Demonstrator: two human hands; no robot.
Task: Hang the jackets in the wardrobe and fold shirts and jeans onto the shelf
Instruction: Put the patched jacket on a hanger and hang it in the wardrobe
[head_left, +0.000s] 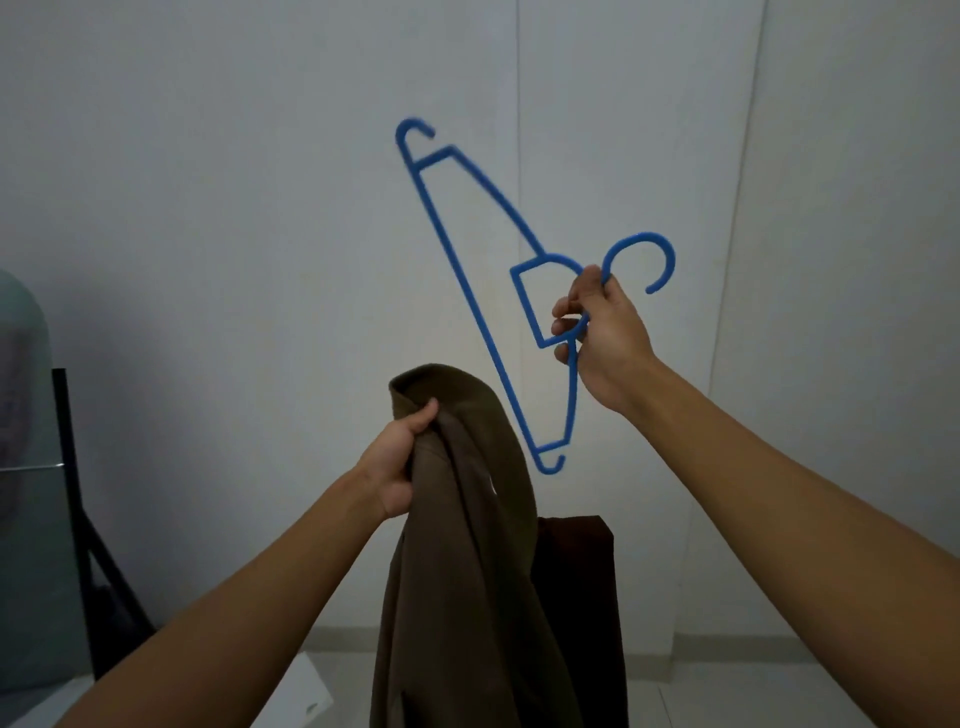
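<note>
Pale wall (208, 182) w/ vertical panel seams fills the bkgd; light floor (727, 675) below, skirting strip at the base. Black frame (78, 519) stands at far left. Left hand (395, 457) clamped on olive-brown jacket (457, 545), hanging down mid-air. Right hand (602, 332) gripping blue hanger (467, 291) at its neck, tilted, just above the jacket. Hands apart.

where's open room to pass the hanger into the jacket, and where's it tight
Open: the gap between the blue hanger and the brown jacket, in front of the bare wall. Tight: at the collar, bunched in the left hand; the right hand grips the hanger's neck.
</note>
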